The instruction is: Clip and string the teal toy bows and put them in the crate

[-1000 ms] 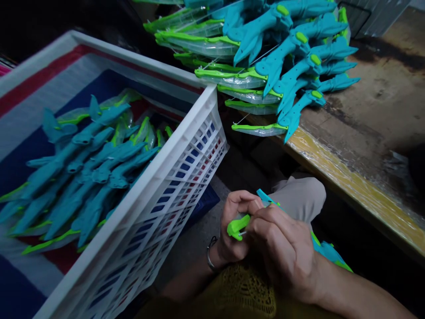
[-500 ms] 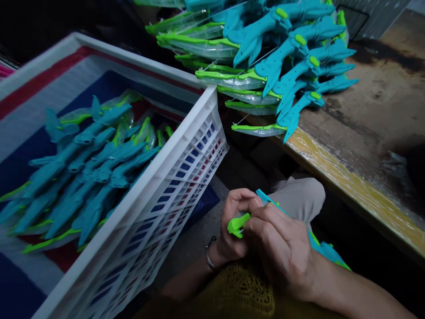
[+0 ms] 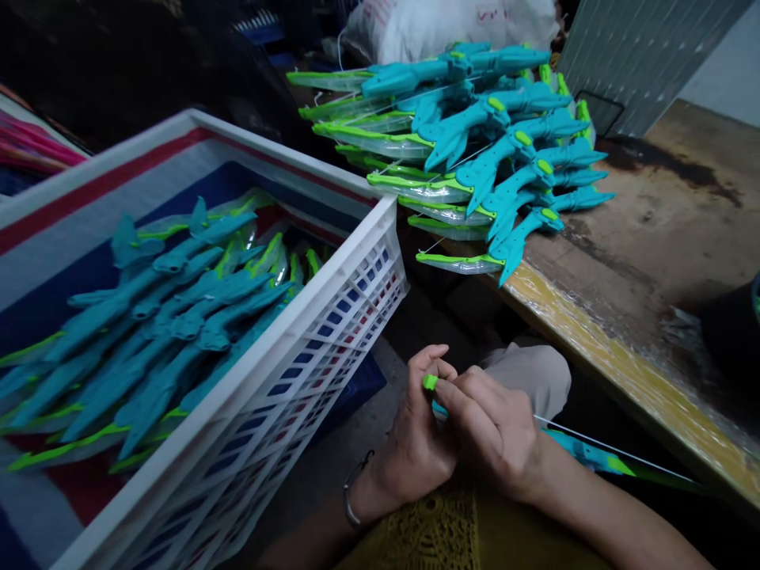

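Note:
My left hand [image 3: 419, 443] is closed with curled fingers around the teal end of a toy bow [image 3: 579, 451], just showing between the hands. Against it, my right hand [image 3: 495, 427] pinches a small bright green plastic piece [image 3: 430, 382] between thumb and forefinger. The bow's teal and green body comes out behind my right forearm, and a taut white string runs along it. The hands cover most of the bow's middle, so how the green piece meets it is hidden.
On my left stands a white plastic crate [image 3: 332, 309] with several teal toy bows [image 3: 172, 317] on a striped liner. More finished-looking bows [image 3: 504, 150] are heaped on the wooden table [image 3: 665, 245], their tips overhanging its taped edge. A white sack [image 3: 439, 32] is behind them.
The view has tilted up a little. My left fingers have opened slightly and lifted; less of the green piece shows, and the bow now lies lower, behind my right forearm.

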The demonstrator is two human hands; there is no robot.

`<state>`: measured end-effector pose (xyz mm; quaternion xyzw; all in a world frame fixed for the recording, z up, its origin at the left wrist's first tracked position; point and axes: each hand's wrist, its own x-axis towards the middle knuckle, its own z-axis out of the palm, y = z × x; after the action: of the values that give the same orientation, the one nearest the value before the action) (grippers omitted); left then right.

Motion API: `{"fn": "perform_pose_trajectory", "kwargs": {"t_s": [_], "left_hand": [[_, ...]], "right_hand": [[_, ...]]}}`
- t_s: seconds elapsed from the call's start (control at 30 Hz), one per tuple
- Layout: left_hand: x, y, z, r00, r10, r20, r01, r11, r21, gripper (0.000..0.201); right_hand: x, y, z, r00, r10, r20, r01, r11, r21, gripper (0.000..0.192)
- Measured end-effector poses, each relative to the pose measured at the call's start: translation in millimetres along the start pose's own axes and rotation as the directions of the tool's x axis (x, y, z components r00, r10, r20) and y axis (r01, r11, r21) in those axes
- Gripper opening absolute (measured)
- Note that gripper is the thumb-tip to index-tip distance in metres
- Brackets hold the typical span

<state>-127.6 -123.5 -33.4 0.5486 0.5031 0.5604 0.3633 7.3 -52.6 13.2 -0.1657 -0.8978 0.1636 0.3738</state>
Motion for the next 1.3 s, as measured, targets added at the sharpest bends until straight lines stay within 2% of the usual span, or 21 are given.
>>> {"fn": "perform_pose_trajectory", "kwargs": {"t_s": [0.07,0.13,0.23,0.33,0.4,0.47,0.57,0.67,0.77,0.87,0.93,0.97,1.07,1.17,1.23,1.3], "left_hand": [[-1.4,2.7,-2.7,1.000,0.019,0.020,-0.019,0.999,0.028,0.081],[-2.9,3.5,-3.8,0.998,0.055,-0.006,-0.055,0.997,0.063,0.079],[-2.3,1.2,-2.9,0.994,0.081,-0.080,-0.072,0.992,0.104,0.074],[3.6,-3.0,-3.6,0.994,-0.014,-0.110,0.020,0.999,0.049,0.051],[9.4,-4.6,-6.6,0.992,-0.076,-0.100,0.074,0.997,-0.026,0.030],[15.5,-3.6,-10.0,0.995,-0.065,-0.069,0.059,0.995,-0.084,0.017],[24.3,2.3,-12.4,0.998,0.017,-0.057,-0.020,0.999,-0.048,0.015],[31.2,7.8,-10.7,0.997,0.020,-0.079,-0.021,1.000,-0.017,0.018],[34.4,9.2,-7.8,0.995,0.028,-0.100,-0.027,1.000,0.003,0.016],[34.6,8.3,-6.4,0.992,0.081,-0.099,-0.074,0.995,0.072,0.012],[33.9,7.4,-6.3,0.994,0.066,-0.087,-0.061,0.996,0.061,0.013],[33.5,6.9,-6.5,0.995,0.051,-0.081,-0.048,0.998,0.046,0.014],[33.5,5.5,-6.6,0.997,0.022,-0.073,-0.021,1.000,0.014,0.016],[35.6,4.1,-5.6,0.997,0.036,-0.071,-0.036,0.999,0.011,0.013],[37.1,2.7,-4.9,0.996,0.046,-0.080,-0.045,0.999,0.017,0.011],[37.7,1.0,-4.4,0.995,0.031,-0.091,-0.030,0.999,0.010,0.011]], "right_hand": [[-0.8,6.0,5.1,0.998,-0.046,-0.036,0.045,0.999,-0.029,0.030],[-0.5,10.5,8.9,0.996,-0.060,-0.065,0.058,0.998,-0.031,0.030],[4.9,9.5,-1.4,0.992,-0.059,-0.112,0.057,0.998,-0.018,0.024],[14.0,-0.5,-36.0,0.979,0.099,-0.178,-0.097,0.995,0.021,0.021],[17.7,-6.1,-59.5,0.942,0.241,-0.232,-0.232,0.971,0.064,0.021],[17.2,-6.0,-69.8,0.902,0.316,-0.293,-0.287,0.948,0.138,0.022],[10.2,3.7,-55.8,0.896,0.332,-0.295,-0.260,0.931,0.258,0.022],[2.1,14.0,-30.3,0.935,0.292,-0.199,-0.241,0.938,0.248,0.017],[-2.9,18.6,-15.8,0.961,0.259,-0.094,-0.229,0.941,0.251,0.012],[-4.3,20.8,-10.0,0.948,0.306,-0.084,-0.262,0.904,0.338,0.010],[-3.6,22.5,-6.3,0.900,0.422,-0.109,-0.336,0.831,0.444,0.006],[-2.8,23.5,-4.1,0.861,0.498,-0.107,-0.377,0.764,0.523,0.007],[1.2,26.1,3.7,0.753,0.658,0.022,-0.420,0.454,0.786,0.015],[4.9,28.9,11.3,0.705,0.686,0.182,-0.397,0.170,0.902,0.029],[5.8,30.8,14.8,0.685,0.685,0.248,-0.388,0.056,0.920,0.031],[5.5,32.1,16.0,0.682,0.673,0.286,-0.386,-0.001,0.923,0.031]]}}
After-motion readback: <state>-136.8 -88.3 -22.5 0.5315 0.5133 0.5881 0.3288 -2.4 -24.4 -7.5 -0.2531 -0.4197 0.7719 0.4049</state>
